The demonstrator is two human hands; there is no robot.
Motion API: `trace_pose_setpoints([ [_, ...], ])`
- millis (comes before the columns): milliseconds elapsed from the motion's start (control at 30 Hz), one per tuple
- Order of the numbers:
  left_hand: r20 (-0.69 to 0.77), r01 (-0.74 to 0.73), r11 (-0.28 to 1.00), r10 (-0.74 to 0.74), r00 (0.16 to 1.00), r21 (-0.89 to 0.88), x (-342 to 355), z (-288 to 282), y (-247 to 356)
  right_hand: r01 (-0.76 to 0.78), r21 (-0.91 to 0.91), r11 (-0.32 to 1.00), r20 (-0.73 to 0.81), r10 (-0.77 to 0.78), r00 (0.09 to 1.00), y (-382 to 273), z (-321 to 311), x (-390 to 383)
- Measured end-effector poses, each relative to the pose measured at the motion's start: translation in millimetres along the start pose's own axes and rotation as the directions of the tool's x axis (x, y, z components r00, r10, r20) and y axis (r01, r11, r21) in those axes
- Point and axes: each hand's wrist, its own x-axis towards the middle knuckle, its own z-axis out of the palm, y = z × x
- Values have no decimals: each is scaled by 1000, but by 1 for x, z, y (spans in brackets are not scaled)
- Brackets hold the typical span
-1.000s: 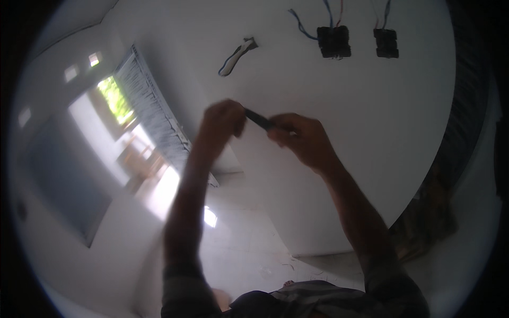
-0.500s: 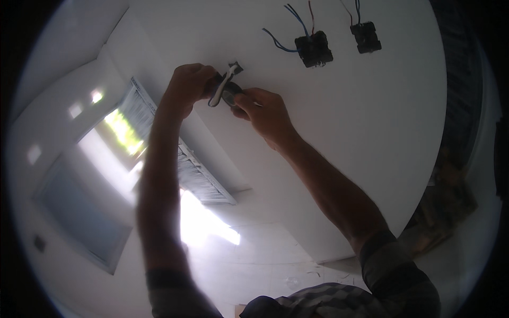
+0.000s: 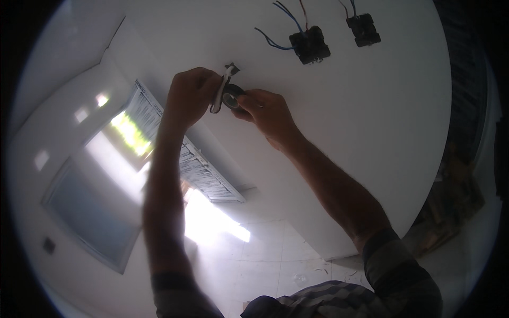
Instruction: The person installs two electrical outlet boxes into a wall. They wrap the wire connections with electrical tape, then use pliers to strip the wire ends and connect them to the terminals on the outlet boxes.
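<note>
A white cable loop [image 3: 216,102] with a dark wire along it hangs out of a small cut hole [image 3: 234,68] in the white wall [image 3: 360,122]. My left hand [image 3: 192,94] is closed at the loop’s left side; what lies in its fingertips is hidden. My right hand [image 3: 269,114] grips a roll of black tape [image 3: 231,98] just right of the cable, thumb on its near edge. Up and right are two dark wall boxes [image 3: 310,45] with blue and reddish wires [image 3: 281,43] sticking out of them.
A louvred shutter [image 3: 209,172] and a bright opening with greenery [image 3: 129,132] are at the left, near a blue-grey panel [image 3: 91,212]. The tiled floor [image 3: 265,244] lies below, with small debris. Wooden pieces [image 3: 450,217] lie in shadow at the right.
Both hands have moved up and left to the hanging cable, bringing the dark tape that was stretched between them beside it. The view has shifted; over the last half second the hands barely moved.
</note>
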Motion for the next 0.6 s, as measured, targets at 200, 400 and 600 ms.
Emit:
trace_pose_setpoints([
  [200,35,-120,993,121,992,-24,-13,1,-8,3,15,1000,-21,-2,1000,2,-7,0],
  [400,65,-49,977,64,996,-208,-17,6,-8,56,-42,998,-8,-56,998,3,-13,1],
  [600,-48,-9,999,6,999,-51,-24,14,1,120,-142,983,-9,-122,992,-4,-17,-2],
])
